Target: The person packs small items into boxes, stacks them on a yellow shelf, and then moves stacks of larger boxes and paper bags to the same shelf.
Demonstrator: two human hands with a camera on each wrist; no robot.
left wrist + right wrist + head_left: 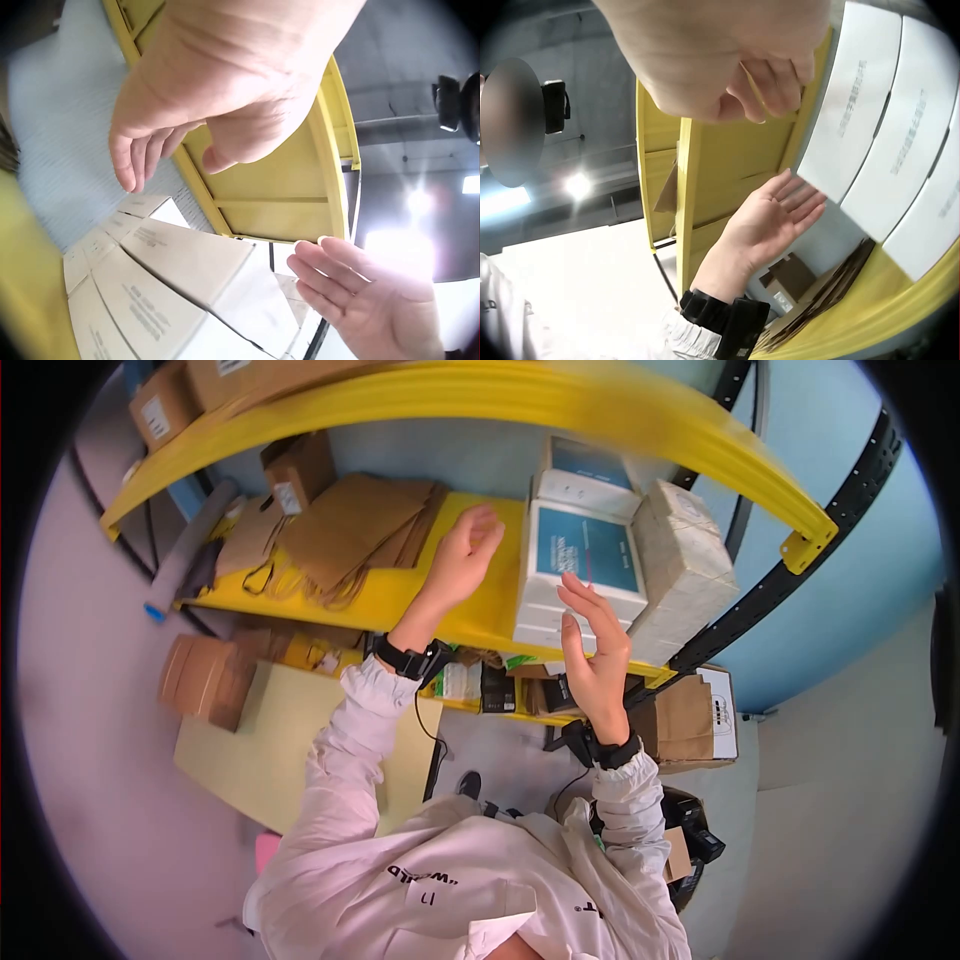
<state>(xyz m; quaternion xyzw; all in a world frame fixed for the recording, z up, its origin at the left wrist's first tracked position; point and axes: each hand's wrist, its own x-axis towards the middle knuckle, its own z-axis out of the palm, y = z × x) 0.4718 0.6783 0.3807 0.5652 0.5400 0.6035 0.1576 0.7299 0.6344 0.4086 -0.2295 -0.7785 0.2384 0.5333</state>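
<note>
Above the yellow shelf (490,590), my left hand (463,560) is raised with relaxed fingers and nothing in its grasp. It is between a pile of flat brown paper bags (350,525) and a stack of white boxes (585,550) with blue labels. My right hand (598,660) is up at the front of that stack, fingers extended, overlapping the boxes in the head view. In the left wrist view the left hand (225,90) is near the white boxes (165,292). The right wrist view shows the left palm (761,229) facing the boxes' printed sides (855,105).
A yellow beam (450,405) crosses above the shelf, joined to a black post (850,510) at right. A wrapped whitish box (685,560) stands right of the stack. Lower down are a pale table (300,730), a brown carton (207,680) and another carton (690,720).
</note>
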